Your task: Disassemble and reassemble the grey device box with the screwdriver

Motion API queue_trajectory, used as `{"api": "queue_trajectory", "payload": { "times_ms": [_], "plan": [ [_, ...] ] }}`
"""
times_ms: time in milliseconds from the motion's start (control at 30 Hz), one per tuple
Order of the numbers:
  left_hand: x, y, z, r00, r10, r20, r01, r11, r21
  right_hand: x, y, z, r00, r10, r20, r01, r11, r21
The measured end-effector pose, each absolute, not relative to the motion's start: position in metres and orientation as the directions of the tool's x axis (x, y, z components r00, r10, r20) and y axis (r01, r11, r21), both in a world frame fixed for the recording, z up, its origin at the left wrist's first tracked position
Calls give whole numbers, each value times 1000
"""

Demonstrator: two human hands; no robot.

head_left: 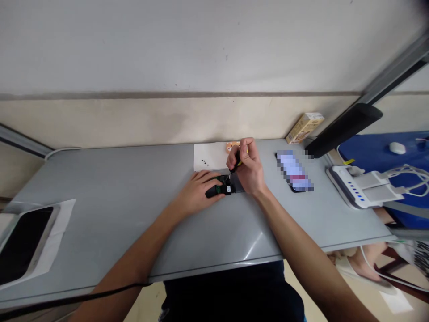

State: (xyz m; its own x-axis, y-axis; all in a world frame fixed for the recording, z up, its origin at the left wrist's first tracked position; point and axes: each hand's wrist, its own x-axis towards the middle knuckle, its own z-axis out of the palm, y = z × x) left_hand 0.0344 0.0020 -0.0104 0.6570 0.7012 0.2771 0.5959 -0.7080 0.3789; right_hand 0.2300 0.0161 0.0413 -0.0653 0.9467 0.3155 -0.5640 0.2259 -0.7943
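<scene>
On the grey table lies a small opened black device (229, 189) showing a bit of green circuit board and a white label; its exact kind is not clear. My left hand (200, 190) grips it from the left, fingers over the top and thumb along the near side. Held in my right hand (250, 167) is a black and yellow screwdriver (237, 162), tilted, its shaft pointing down into the device. Whether the tip sits in a screw is too small to tell. Behind the hands, several tiny dark screws (204, 162) rest on a white paper sheet (212, 151).
A phone (295, 172) with a lit screen lies to the right, with a small carton (304, 128) behind it. A power strip (355, 188) with chargers and cables stands at the right edge. A dark-screened tablet-like device (25, 243) lies at the far left. A wall closes the back.
</scene>
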Motion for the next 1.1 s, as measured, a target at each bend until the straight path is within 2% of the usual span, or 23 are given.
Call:
{"api": "queue_trajectory", "payload": {
  "times_ms": [167, 367, 600, 800, 933, 1100],
  "plan": [
    [35, 0, -10, 652, 702, 287, 599, -709, 372, 226, 19, 39, -53, 957, 284, -473, 226, -852],
    [37, -1, -8, 650, 710, 271, 610, -700, 370, 225, 17, 39, -28, 974, 224, -557, 171, -813],
    [39, -1, -4, 632, 732, 254, 616, -674, 407, 227, 17, 36, -27, 966, 257, -526, 205, -825],
    [38, -1, -5, 631, 735, 248, 622, -670, 404, 234, 21, 37, -164, 950, 265, -485, 156, -860],
    [37, -1, -6, 640, 724, 258, 613, -684, 396, 234, 20, 38, -129, 959, 250, -538, 144, -831],
    [36, 0, -8, 650, 708, 276, 596, -700, 393, 231, 21, 39, -111, 965, 238, -523, 146, -840]
  ]
}}
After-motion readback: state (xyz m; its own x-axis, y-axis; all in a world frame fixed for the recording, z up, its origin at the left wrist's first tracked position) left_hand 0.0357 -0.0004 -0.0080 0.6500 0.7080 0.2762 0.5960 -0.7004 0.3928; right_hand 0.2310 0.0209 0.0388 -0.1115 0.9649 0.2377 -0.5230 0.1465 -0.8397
